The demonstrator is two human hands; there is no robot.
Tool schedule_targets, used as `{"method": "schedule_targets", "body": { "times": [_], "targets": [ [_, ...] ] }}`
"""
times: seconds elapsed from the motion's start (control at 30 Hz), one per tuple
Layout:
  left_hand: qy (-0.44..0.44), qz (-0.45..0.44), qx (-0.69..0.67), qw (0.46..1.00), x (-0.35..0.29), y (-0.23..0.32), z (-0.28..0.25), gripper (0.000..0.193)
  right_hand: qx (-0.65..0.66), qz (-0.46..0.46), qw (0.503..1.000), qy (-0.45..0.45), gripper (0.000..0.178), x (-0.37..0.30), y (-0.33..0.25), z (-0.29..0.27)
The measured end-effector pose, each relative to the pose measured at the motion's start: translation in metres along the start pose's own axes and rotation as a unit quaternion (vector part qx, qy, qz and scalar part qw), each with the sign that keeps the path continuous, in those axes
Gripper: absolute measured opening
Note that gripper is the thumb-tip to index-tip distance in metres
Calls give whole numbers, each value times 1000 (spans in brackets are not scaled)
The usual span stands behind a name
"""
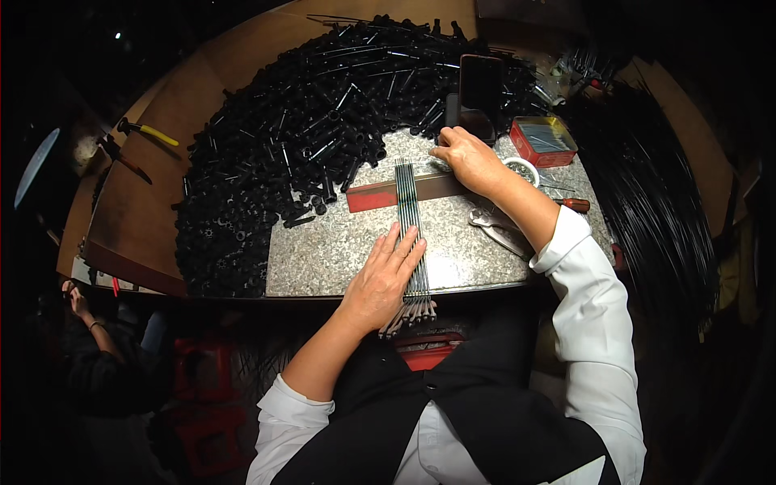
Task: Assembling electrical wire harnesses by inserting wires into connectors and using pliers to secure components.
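A flat row of thin dark rods [408, 212] lies side by side across a long bar [372, 196] with a red end. Their near ends carry metal fittings [410, 314] that stick out past the table's front edge. My left hand [378, 279] rests flat on the rods near that edge, fingers stretched out. Beyond the bar, to the right of the rods' far tips, is my right hand [477, 166]. Its fingers are pinched together, and whatever may be between them is too small to make out. A white bowl [524, 169] of small parts sits beside its wrist.
A heap of black tubular parts [267, 153] covers the table's left and back. A phone [480, 93] stands behind my right hand. Rightward are a red tin [543, 145], a screwdriver [572, 204], metal pliers [499, 232] and long black strands [647, 186]. Another person's hand [78, 302] shows far left.
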State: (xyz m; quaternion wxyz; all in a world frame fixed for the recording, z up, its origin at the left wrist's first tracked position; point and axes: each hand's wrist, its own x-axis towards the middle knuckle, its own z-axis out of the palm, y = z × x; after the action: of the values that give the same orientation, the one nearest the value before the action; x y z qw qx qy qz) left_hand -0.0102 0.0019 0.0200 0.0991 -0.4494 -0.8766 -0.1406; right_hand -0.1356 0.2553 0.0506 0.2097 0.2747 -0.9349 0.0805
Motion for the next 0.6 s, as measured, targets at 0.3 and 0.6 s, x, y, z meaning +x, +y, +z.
{"method": "schedule_targets", "body": {
  "times": [0.3, 0.6],
  "targets": [
    [5, -15, -26, 1000, 0, 5, -6, 65, -3, -8, 1000, 5, 28, -3, 1, 0],
    [1, -15, -22, 1000, 0, 4, -5, 65, 10, -20, 1000, 6, 27, 0, -2, 0]
  ]
}}
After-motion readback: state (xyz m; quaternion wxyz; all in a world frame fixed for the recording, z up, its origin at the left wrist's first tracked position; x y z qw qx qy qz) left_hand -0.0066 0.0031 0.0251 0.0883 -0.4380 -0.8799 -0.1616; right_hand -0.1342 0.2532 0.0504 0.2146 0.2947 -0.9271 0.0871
